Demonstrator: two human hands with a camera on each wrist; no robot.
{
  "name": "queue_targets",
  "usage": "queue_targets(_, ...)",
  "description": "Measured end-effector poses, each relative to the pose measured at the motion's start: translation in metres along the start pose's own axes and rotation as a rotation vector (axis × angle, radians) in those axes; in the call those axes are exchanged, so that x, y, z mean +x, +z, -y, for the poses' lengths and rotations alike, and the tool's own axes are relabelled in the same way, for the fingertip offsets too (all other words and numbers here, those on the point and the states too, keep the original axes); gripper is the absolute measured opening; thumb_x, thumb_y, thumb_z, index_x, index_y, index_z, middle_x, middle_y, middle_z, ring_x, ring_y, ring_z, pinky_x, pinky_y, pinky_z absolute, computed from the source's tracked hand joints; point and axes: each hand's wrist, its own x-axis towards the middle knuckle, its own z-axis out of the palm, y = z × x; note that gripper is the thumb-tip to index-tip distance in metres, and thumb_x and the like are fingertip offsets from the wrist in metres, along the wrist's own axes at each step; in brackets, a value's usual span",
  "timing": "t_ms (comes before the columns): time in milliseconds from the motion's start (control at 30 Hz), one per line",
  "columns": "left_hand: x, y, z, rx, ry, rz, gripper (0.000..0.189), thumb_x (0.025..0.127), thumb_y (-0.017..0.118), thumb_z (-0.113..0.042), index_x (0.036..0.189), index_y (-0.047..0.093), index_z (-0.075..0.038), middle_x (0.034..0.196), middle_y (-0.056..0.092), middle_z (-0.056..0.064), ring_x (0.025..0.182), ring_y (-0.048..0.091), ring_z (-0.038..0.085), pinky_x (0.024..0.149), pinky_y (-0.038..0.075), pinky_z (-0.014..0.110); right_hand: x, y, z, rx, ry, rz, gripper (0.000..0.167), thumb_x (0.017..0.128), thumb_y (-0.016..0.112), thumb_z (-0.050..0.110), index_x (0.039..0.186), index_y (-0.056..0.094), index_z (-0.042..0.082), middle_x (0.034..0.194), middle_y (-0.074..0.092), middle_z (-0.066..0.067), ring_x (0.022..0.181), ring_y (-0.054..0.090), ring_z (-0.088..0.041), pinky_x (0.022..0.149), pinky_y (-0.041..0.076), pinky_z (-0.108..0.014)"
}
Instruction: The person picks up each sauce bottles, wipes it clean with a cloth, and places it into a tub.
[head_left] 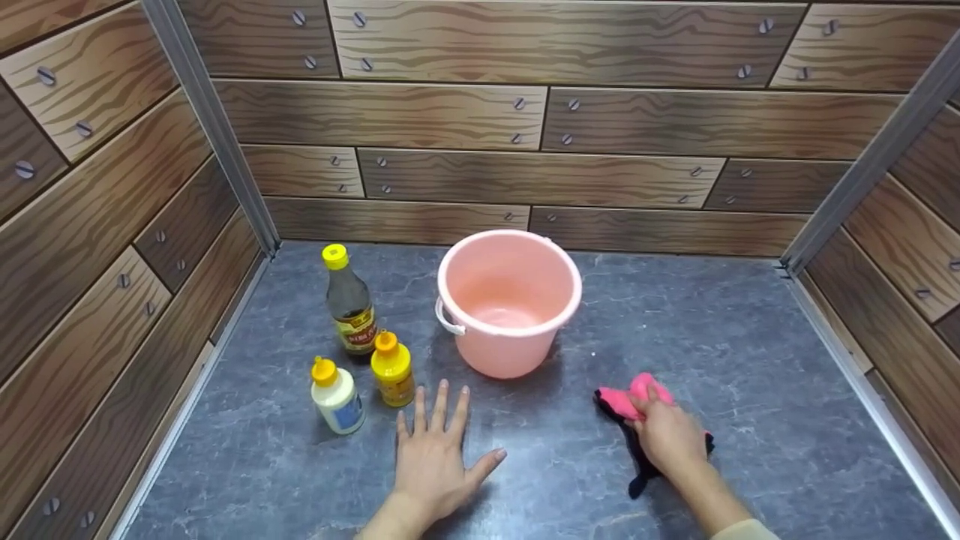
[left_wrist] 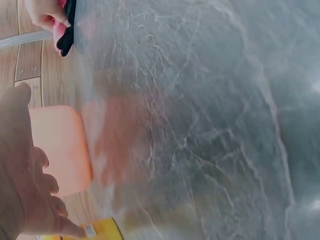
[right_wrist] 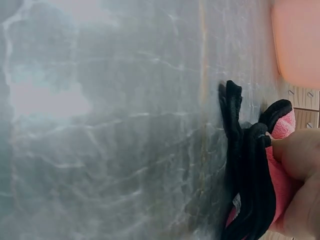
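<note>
On the bench (head_left: 555, 457), a bucket (head_left: 506, 356) stands centrally before the rear wall (head_left: 450, 112). To its left is a sauce bottle (head_left: 351, 300); nearer stand a squeeze bottle (head_left: 394, 379) and, left of that, a second bottle (head_left: 341, 405). The left hand (head_left: 435, 457) is in front of the bucket; the cloth (head_left: 615, 401), under the right hand (head_left: 670, 436), is at front right.

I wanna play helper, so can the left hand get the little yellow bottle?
Probably yes: the left hand holds nothing, and the little yellow bottle stands just ahead, with nothing seen between them.
</note>
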Motion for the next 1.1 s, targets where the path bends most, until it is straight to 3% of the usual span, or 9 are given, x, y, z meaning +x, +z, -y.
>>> queue_targets(267,-0.001,-0.006,0.002,0.006,-0.009,-0.007,0.105,0.091,0.038,-0.092,0.169,0.028,-0.022,0.175,0.018,0.015,0.158,0.011,0.051,0.117,0.024,0.077,-0.009,0.001,0.000,0.000,-0.005,-0.025,0.043,0.096,0.074,0.008,0.138,0.070,0.011,0.153,0.052,-0.020,0.108,0.066,-0.057,0.083,0.055,-0.069)
queue_targets(467,-0.005,-0.015,0.004,0.009,-0.015,-0.048,0.110,0.088,0.026,-0.097,0.169,0.028,-0.023,0.175,0.019,0.014,0.158,0.012,0.051,0.117,0.026,0.076,-0.018,0.002,0.001,0.031,-0.099,-0.106,0.040,0.091,0.077,0.005,0.131,0.076,0.011,0.142,0.062,-0.025,0.099,0.068,-0.057,0.074,0.056,-0.067)
queue_targets(633,-0.011,-0.022,0.008,-0.009,-0.027,-0.069,0.110,0.088,0.026,-0.096,0.169,0.029,-0.022,0.175,0.018,0.014,0.158,0.012,0.052,0.117,0.025,0.077,-0.023,0.006,0.002,0.070,-0.153,-0.173,0.037,0.089,0.078,0.004,0.126,0.078,0.010,0.134,0.066,-0.028,0.094,0.069,-0.057,0.071,0.056,-0.068)
queue_targets(867,-0.018,-0.035,0.014,-0.041,-0.057,-0.106,0.109,0.090,0.030,-0.094,0.170,0.027,-0.020,0.176,0.014,0.015,0.158,0.010,0.052,0.118,0.025,0.076,-0.030,0.009,0.008,0.119,-0.203,-0.224,0.042,0.087,0.079,0.001,0.127,0.078,0.013,0.144,0.063,-0.018,0.104,0.069,-0.054,0.077,0.057,-0.067)
queue_targets(1100,-0.023,-0.047,0.017,-0.092,-0.068,-0.222,0.107,0.093,0.036,-0.089,0.169,0.026,-0.014,0.174,0.015,0.019,0.158,0.013,0.049,0.122,0.022,0.069,-0.036,0.008,0.020,0.140,-0.257,-0.278,0.049,0.083,0.081,-0.002,0.128,0.078,0.017,0.146,0.063,-0.014,0.116,0.068,-0.050,0.086,0.057,-0.065)
